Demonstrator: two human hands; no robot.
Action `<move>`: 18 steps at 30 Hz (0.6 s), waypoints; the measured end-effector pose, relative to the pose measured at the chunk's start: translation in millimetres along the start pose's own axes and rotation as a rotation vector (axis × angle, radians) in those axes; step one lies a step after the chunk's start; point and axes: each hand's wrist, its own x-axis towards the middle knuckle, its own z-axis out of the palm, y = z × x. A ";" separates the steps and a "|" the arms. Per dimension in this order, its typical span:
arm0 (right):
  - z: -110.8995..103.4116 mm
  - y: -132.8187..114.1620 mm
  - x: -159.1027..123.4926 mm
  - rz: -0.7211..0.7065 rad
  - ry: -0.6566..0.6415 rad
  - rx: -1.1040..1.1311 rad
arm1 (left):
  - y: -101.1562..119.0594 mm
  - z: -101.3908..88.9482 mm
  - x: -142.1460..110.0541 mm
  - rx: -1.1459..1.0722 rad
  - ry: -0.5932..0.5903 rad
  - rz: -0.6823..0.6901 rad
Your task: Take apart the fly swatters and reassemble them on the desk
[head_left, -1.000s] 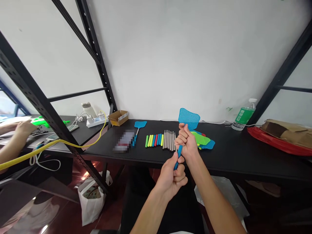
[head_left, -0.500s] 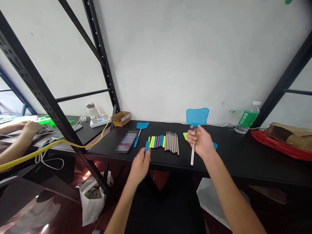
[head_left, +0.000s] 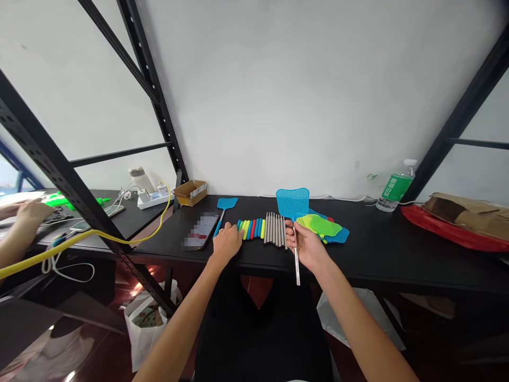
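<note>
My right hand (head_left: 305, 244) is closed around the metal rod of a blue fly swatter (head_left: 293, 201), its mesh head up. The bare lower end of the rod sticks out below my fist. At the left end of a row of coloured handles (head_left: 253, 229), my left hand (head_left: 228, 241) rests low over the table. Its fingers close on a blue handle (head_left: 239, 223), mostly covered by them. Several metal rods (head_left: 274, 229) lie side by side between my hands. Just beyond my right hand are loose green swatter heads (head_left: 321, 226) and blue swatter heads (head_left: 342, 235), overlapping.
Another blue swatter (head_left: 227, 203) with a handle lies behind my left hand, near a phone (head_left: 203, 229). A small cardboard box (head_left: 191, 192) stands at the back left. A water bottle (head_left: 396, 187) and a red bag (head_left: 441, 233) are to the right. Another person's hand (head_left: 34, 215) is far left.
The blue handle has come off the swatter's rod. My left hand has carried it left and down to the row of handles. My right hand keeps the swatter, now lower with its rod bare.
</note>
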 end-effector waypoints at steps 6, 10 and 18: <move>-6.6 6.5 -2.1 0.027 -0.002 -0.077 | 5.2 0.9 3.5 0.005 0.015 -0.008; -4.5 6.2 -10.8 0.075 -0.047 -0.030 | 10.8 -11.1 -8.1 -0.198 0.089 -0.031; 19.3 16.0 -31.9 0.379 -0.346 0.098 | 85.4 -39.2 -56.0 -1.706 -0.465 0.193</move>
